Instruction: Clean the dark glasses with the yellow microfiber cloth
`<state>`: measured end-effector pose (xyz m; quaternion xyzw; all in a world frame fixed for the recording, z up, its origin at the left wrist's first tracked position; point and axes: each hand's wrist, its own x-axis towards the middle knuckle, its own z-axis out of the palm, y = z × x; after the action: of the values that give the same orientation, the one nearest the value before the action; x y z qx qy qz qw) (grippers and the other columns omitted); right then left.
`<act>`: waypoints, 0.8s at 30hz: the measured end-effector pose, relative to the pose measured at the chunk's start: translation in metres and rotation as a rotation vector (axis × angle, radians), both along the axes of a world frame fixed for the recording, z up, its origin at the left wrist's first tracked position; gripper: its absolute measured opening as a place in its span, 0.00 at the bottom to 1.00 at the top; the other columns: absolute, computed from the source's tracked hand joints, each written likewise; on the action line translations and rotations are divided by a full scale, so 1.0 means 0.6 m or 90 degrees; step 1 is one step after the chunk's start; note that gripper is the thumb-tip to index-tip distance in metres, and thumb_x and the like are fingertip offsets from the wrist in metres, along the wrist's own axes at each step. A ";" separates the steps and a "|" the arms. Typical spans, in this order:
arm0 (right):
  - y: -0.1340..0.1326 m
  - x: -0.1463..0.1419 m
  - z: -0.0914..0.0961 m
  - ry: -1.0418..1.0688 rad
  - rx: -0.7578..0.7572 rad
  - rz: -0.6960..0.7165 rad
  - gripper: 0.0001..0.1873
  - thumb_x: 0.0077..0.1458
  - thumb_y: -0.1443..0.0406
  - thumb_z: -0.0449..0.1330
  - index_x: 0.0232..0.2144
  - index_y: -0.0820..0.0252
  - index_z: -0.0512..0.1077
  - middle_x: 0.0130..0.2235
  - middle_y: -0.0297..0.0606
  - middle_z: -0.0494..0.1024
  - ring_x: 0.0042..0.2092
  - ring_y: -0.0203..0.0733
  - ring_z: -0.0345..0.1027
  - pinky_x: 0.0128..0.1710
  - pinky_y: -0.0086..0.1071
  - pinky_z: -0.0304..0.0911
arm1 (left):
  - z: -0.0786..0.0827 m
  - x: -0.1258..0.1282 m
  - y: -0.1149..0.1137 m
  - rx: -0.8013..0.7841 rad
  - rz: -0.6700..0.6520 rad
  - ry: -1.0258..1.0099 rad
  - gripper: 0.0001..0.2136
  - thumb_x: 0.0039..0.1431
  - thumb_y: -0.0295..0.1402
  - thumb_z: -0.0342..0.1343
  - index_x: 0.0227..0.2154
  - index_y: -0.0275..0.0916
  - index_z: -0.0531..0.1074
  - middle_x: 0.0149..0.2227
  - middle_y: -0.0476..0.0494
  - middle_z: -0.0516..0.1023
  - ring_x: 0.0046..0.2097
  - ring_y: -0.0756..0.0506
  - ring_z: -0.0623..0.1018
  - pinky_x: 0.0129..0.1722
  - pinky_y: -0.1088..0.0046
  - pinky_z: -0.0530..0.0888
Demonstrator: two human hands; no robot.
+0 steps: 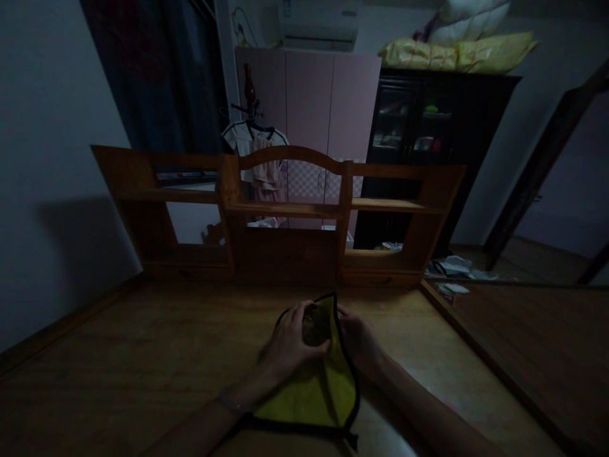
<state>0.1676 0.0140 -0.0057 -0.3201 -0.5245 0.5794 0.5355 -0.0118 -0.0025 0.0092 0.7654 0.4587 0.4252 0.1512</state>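
A yellow cloth [309,393] with black edging hangs and folds between my hands above the wooden surface. My left hand [290,343] curls around a dark, roundish object [314,329] with a small glint, which lies against the cloth. The dim light hides what kind of object it is. On the other side, my right hand [359,343] is closed at the cloth's black-edged border. Its fingertips are partly hidden behind the raised fold. A thin band circles my left wrist.
The wooden surface [190,343] meets a shelved wooden headboard [290,254] in front. A wall [57,190] borders the left, and a raised wooden rail [476,346] the right. Further back stand a pink wardrobe [309,101], a dark cabinet [442,139] and a clothes stand [250,95].
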 end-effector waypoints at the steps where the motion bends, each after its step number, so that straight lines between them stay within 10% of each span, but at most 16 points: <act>1: 0.001 0.000 0.001 0.002 -0.022 0.005 0.19 0.54 0.58 0.54 0.46 0.57 0.73 0.43 0.42 0.80 0.43 0.49 0.75 0.42 0.40 0.71 | -0.002 0.002 -0.001 0.008 -0.015 0.014 0.35 0.42 0.38 0.68 0.54 0.44 0.61 0.52 0.42 0.70 0.53 0.37 0.72 0.54 0.57 0.69; 9: -0.014 -0.001 0.010 -0.146 0.084 -0.029 0.20 0.49 0.59 0.67 0.44 0.54 0.72 0.47 0.38 0.76 0.50 0.47 0.70 0.52 0.40 0.65 | -0.008 0.005 -0.002 0.031 -0.085 0.065 0.36 0.40 0.34 0.68 0.55 0.45 0.61 0.50 0.42 0.71 0.52 0.36 0.72 0.53 0.56 0.69; 15: -0.017 0.015 0.015 -0.380 0.208 -0.126 0.19 0.51 0.63 0.65 0.47 0.53 0.71 0.46 0.39 0.75 0.42 0.44 0.71 0.37 0.35 0.69 | -0.008 0.004 -0.001 0.037 -0.058 0.043 0.37 0.38 0.32 0.70 0.54 0.45 0.61 0.51 0.43 0.70 0.53 0.37 0.71 0.53 0.58 0.69; 24: -0.004 0.012 0.008 -0.194 0.089 -0.003 0.18 0.44 0.69 0.63 0.42 0.59 0.74 0.39 0.36 0.80 0.40 0.45 0.73 0.42 0.36 0.68 | -0.008 0.002 -0.014 0.144 -0.110 0.098 0.42 0.41 0.26 0.70 0.59 0.46 0.55 0.58 0.40 0.63 0.58 0.35 0.65 0.58 0.54 0.65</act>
<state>0.1749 0.0114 -0.0006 -0.3671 -0.6379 0.4853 0.4720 -0.0108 -0.0107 0.0041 0.8444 0.3507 0.3998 0.0646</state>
